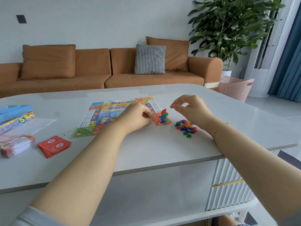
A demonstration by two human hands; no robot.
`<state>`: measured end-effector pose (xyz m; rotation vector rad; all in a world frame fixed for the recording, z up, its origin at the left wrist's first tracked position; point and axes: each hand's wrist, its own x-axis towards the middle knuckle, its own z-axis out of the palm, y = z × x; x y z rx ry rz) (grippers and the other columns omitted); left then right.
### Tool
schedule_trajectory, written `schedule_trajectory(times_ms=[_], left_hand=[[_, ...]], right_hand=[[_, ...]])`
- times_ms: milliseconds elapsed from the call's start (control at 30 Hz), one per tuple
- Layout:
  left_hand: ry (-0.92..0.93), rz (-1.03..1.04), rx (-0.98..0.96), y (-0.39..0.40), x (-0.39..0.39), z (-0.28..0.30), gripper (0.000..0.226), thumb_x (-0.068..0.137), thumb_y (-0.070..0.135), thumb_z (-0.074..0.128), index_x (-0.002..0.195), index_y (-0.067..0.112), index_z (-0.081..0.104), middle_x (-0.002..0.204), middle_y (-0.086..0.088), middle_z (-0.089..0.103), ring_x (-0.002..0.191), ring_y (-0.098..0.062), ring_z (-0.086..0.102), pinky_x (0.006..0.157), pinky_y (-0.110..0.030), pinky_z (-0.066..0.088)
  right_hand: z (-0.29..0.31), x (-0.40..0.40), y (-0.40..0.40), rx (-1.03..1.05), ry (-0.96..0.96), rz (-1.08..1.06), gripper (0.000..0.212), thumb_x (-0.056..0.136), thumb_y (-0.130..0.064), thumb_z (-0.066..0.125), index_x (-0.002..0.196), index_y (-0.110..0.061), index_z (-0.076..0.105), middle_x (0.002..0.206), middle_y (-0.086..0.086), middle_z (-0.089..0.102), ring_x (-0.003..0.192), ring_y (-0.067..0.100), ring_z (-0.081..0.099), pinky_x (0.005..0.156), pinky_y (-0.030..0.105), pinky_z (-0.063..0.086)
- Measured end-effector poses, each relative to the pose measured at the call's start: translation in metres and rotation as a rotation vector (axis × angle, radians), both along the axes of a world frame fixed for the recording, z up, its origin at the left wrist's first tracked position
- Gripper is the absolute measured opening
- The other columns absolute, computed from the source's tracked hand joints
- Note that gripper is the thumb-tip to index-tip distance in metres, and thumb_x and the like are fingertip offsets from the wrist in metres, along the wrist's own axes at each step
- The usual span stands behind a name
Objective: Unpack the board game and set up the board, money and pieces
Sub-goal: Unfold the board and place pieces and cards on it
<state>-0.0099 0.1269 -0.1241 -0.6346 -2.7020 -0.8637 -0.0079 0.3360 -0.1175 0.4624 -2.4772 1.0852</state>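
The left grip (138,117) is pinched on an orange piece (156,117) among upright pieces (163,117) at the board (97,118) corner, while the right grip (189,108) is held loosely curled, holding nothing, above the worktop (146,147).

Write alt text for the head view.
A person's left hand pinches an orange piece among standing pawns on the board; the right hand hovers, holding nothing, above a pile of coloured tokens.

The left hand (136,117) covers part of the colourful paper game board (104,117), fingertips hidden against the orange, blue and green plastic pawns (162,118); grip unclear. Blue cardboard game box (14,116) and stack of red-and-white paper cards (16,145) run off the left edge. Board print too small to read.
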Motion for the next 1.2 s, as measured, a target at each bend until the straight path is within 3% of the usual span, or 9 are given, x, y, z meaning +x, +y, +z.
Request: schedule_trajectory(times_ms=[400,533,633,767,900,1033,1133,1200], left_hand=[[0.000,0.008,-0.007,0.001,0.007,0.002,0.017,0.084,0.011,0.067,0.094,0.020,0.077,0.093,0.002,0.073,0.088,-0.013,0.065,0.082,-0.031,0.053],[0.014,0.075,0.045,-0.008,0.023,0.009,0.019,0.084,0.006,0.064,0.093,0.018,0.075,0.086,0.003,0.069,0.079,-0.009,0.062,0.066,-0.014,0.046],[-0.036,0.156,-0.043,-0.030,0.038,0.020,0.020,0.084,0.007,0.061,0.092,0.020,0.074,0.077,0.009,0.063,0.070,-0.003,0.056,0.058,-0.011,0.039],[-0.079,0.221,-0.086,-0.065,0.061,0.038,0.016,0.083,0.013,0.065,0.085,0.027,0.072,0.089,0.010,0.066,0.087,-0.010,0.063,0.078,-0.024,0.051],[-0.044,0.352,-0.123,-0.106,0.085,0.049,0.017,0.084,0.011,0.061,0.091,0.020,0.074,0.092,0.007,0.067,0.087,-0.013,0.063,0.069,-0.022,0.048],[-0.054,0.474,-0.170,-0.150,0.102,0.049,0.024,0.084,0.002,0.058,0.095,0.015,0.074,0.097,-0.001,0.068,0.093,-0.018,0.063,0.078,-0.022,0.045],[-0.080,0.533,-0.221,-0.177,0.106,0.042,0.028,0.082,-0.002,0.055,0.096,0.015,0.073,0.103,-0.004,0.070,0.092,-0.019,0.065,0.079,-0.022,0.047],[-0.121,0.559,-0.258,-0.190,0.106,0.037,0.026,0.083,0.001,0.058,0.098,0.016,0.072,0.106,-0.004,0.069,0.096,-0.019,0.064,0.082,-0.024,0.048]], right_hand=[[0.001,0.002,-0.004,0.038,0.009,0.008,0.018,0.092,-0.018,0.055,0.097,-0.018,0.072,0.105,-0.003,0.066,0.088,0.008,0.057,0.077,0.019,0.044],[0.009,0.012,-0.014,0.061,0.069,0.039,0.019,0.092,-0.014,0.054,0.101,-0.016,0.071,0.103,-0.003,0.068,0.081,0.002,0.058,0.070,0.011,0.045],[0.021,0.026,-0.026,0.066,0.096,0.071,0.019,0.091,-0.015,0.055,0.102,-0.018,0.070,0.102,-0.005,0.069,0.085,0.006,0.061,0.077,0.018,0.050],[0.034,0.043,-0.046,0.155,0.075,0.157,0.018,0.090,-0.017,0.057,0.099,-0.021,0.072,0.095,-0.012,0.068,0.087,0.005,0.063,0.079,0.025,0.052],[0.038,0.051,-0.080,0.228,0.004,0.230,0.017,0.087,-0.018,0.060,0.097,-0.018,0.074,0.095,-0.008,0.071,0.086,0.008,0.064,0.078,0.032,0.056],[0.031,0.059,-0.126,0.287,0.029,0.260,0.013,0.083,-0.014,0.064,0.088,-0.017,0.075,0.082,-0.006,0.069,0.066,0.003,0.057,0.064,0.020,0.047],[0.022,0.064,-0.159,0.339,0.031,0.248,0.015,0.082,-0.012,0.059,0.084,-0.006,0.073,0.082,0.008,0.070,0.069,0.021,0.060,0.065,0.030,0.048],[0.015,0.066,-0.179,0.371,0.025,0.266,0.018,0.081,-0.011,0.057,0.083,0.002,0.069,0.086,0.020,0.067,0.067,0.030,0.053,0.062,0.036,0.047]])
